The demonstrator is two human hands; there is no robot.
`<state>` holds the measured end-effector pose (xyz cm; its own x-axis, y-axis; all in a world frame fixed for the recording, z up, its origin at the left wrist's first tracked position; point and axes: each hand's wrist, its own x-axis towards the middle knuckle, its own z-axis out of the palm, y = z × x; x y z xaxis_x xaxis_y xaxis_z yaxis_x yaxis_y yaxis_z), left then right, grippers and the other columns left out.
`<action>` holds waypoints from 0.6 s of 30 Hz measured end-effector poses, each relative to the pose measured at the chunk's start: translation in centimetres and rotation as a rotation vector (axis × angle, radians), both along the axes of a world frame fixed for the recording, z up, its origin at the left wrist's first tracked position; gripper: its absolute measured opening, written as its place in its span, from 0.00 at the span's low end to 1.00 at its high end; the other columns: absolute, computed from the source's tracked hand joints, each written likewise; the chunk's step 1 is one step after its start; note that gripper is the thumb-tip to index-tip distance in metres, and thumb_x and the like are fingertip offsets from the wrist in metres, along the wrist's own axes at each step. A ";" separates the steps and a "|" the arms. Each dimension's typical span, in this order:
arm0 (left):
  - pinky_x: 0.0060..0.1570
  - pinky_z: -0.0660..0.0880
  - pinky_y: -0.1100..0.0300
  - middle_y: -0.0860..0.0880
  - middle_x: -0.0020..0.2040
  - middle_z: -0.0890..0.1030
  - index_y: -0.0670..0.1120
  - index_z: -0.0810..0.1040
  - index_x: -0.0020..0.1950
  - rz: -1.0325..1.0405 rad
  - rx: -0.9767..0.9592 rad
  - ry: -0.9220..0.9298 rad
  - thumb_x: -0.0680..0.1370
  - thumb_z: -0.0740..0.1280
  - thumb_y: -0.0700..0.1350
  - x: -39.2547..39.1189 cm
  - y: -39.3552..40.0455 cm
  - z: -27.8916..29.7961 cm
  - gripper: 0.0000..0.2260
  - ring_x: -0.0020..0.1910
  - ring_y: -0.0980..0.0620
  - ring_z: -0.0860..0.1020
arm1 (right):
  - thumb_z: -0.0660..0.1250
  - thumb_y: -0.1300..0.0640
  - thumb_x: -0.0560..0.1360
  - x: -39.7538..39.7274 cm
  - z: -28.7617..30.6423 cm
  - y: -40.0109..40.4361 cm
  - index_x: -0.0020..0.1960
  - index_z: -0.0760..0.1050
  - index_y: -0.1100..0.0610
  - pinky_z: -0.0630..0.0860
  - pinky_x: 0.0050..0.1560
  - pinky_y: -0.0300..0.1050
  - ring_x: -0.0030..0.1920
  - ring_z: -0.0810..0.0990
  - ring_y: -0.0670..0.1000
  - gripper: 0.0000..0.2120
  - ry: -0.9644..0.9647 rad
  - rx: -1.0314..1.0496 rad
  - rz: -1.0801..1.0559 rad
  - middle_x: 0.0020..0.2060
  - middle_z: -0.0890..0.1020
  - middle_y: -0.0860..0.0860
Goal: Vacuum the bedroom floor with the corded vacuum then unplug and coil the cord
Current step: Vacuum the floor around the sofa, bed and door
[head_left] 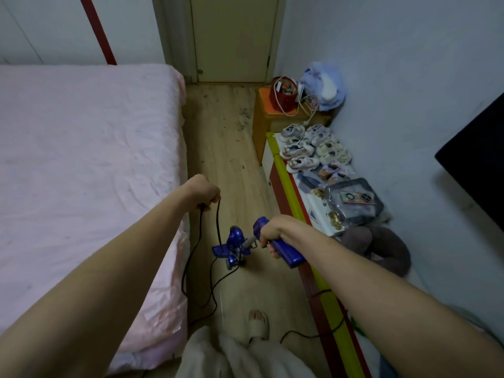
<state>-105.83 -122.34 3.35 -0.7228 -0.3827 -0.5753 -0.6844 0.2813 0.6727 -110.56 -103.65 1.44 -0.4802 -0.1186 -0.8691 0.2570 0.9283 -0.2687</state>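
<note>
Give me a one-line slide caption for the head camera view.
Right hand grips the blue vacuum handle while the left hand holds up its black cord beside the pink bed.

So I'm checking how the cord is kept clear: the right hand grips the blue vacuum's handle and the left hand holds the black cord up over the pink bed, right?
Not quite. In the head view the left hand holds the cord up over the wooden floor beside the bed, not over it. The right hand does grip the vacuum handle.

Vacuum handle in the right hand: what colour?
Blue-purple, clearest in the head view: vacuum handle, right hand.
</note>
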 end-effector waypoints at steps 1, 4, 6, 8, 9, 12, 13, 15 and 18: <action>0.28 0.69 0.61 0.46 0.31 0.71 0.41 0.74 0.37 -0.002 0.000 0.008 0.80 0.61 0.39 -0.1 0.0 0.2 0.12 0.29 0.52 0.68 | 0.63 0.65 0.78 0.0 0.0 -0.1 0.42 0.70 0.64 0.74 0.31 0.40 0.28 0.73 0.48 0.07 0.001 -0.006 -0.020 0.31 0.74 0.55; 0.28 0.70 0.61 0.47 0.31 0.71 0.41 0.74 0.37 -0.002 0.012 0.035 0.80 0.61 0.39 -0.6 0.2 0.8 0.12 0.29 0.52 0.69 | 0.62 0.66 0.79 -0.5 -0.2 -0.5 0.41 0.69 0.64 0.74 0.32 0.39 0.29 0.72 0.47 0.08 0.008 -0.030 -0.060 0.31 0.74 0.55; 0.29 0.71 0.62 0.47 0.31 0.71 0.41 0.75 0.39 0.012 0.045 0.048 0.81 0.60 0.40 -1.1 0.2 1.0 0.11 0.29 0.53 0.69 | 0.62 0.66 0.79 -1.3 -0.4 -1.3 0.42 0.69 0.64 0.74 0.31 0.39 0.29 0.72 0.47 0.07 0.009 -0.039 -0.088 0.31 0.74 0.55; 0.29 0.71 0.62 0.47 0.32 0.71 0.40 0.76 0.42 0.023 0.055 0.053 0.81 0.60 0.40 -1.6 0.0 1.2 0.10 0.29 0.54 0.70 | 0.62 0.66 0.78 -2.1 -0.9 -2.5 0.49 0.73 0.65 0.74 0.29 0.39 0.28 0.73 0.48 0.02 0.003 -0.042 -0.096 0.31 0.75 0.55; 0.29 0.72 0.63 0.47 0.32 0.71 0.40 0.76 0.43 0.029 0.054 0.052 0.81 0.61 0.40 -1.9 -0.3 1.1 0.09 0.29 0.54 0.70 | 0.62 0.66 0.78 -2.8 -1.4 -3.4 0.54 0.75 0.64 0.74 0.26 0.40 0.27 0.73 0.48 0.07 0.004 -0.046 -0.090 0.31 0.75 0.55; 0.30 0.73 0.62 0.47 0.31 0.71 0.38 0.77 0.46 0.036 0.066 0.049 0.81 0.61 0.40 -3.4 -1.0 1.0 0.08 0.29 0.54 0.70 | 0.62 0.66 0.77 -5.0 -2.4 -5.4 0.64 0.75 0.59 0.72 0.22 0.36 0.20 0.73 0.47 0.17 -0.017 -0.063 -0.080 0.30 0.76 0.54; 0.31 0.73 0.62 0.47 0.31 0.71 0.38 0.78 0.48 0.050 0.076 0.047 0.81 0.61 0.40 -4.3 -1.4 0.8 0.08 0.29 0.54 0.70 | 0.62 0.67 0.76 -6.0 -2.5 -6.1 0.65 0.74 0.59 0.72 0.21 0.36 0.19 0.72 0.47 0.17 -0.006 -0.061 -0.086 0.30 0.76 0.54; 0.33 0.74 0.61 0.47 0.31 0.71 0.35 0.78 0.52 0.079 0.086 0.044 0.81 0.61 0.40 -5.9 -2.2 0.4 0.10 0.30 0.53 0.70 | 0.63 0.67 0.76 -7.7 -2.8 -7.1 0.65 0.73 0.59 0.71 0.21 0.35 0.23 0.73 0.47 0.18 -0.002 -0.080 -0.061 0.32 0.76 0.54; 0.36 0.75 0.60 0.46 0.32 0.72 0.33 0.78 0.56 0.115 0.072 0.021 0.81 0.60 0.39 -9.4 -3.6 -0.4 0.12 0.31 0.52 0.71 | 0.65 0.65 0.75 -11.1 -4.3 -8.3 0.64 0.70 0.59 0.70 0.22 0.38 0.27 0.74 0.48 0.17 0.046 -0.132 -0.066 0.34 0.76 0.54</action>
